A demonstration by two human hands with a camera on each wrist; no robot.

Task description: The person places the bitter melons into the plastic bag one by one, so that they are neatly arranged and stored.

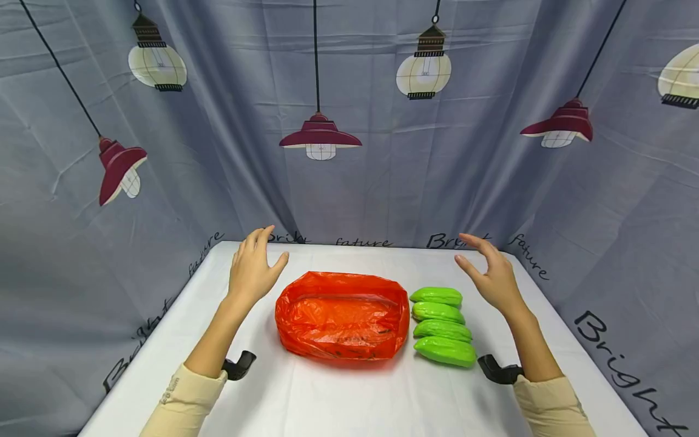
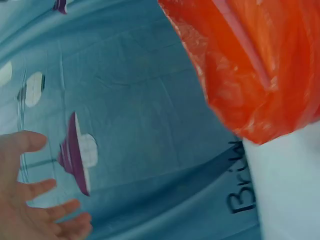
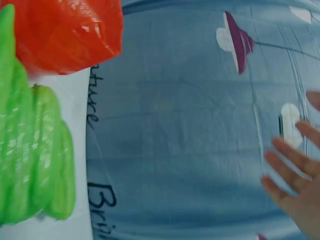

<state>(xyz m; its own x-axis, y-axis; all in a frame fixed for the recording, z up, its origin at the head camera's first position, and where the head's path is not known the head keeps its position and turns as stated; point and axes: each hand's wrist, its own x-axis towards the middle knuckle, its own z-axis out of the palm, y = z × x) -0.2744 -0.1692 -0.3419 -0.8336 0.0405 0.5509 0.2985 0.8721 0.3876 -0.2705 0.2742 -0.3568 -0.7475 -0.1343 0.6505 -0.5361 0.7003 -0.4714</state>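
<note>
Cloth sleeves [image 1: 182, 400], left hand [image 1: 253, 267] and right hand [image 1: 494, 276] spread, crinkled red plastic bag [image 1: 341, 318], 4 ridged gourds [image 1: 442, 329]

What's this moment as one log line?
left fingers: empty | right fingers: empty | bag: on table | four gourds: right of bag, untouched

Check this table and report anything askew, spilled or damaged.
Nothing stands out. The crinkled red plastic bag sits open, four long green ribbed vegetables lie side by side in a neat row to its right, and no spill shows on the white tabletop.
</note>
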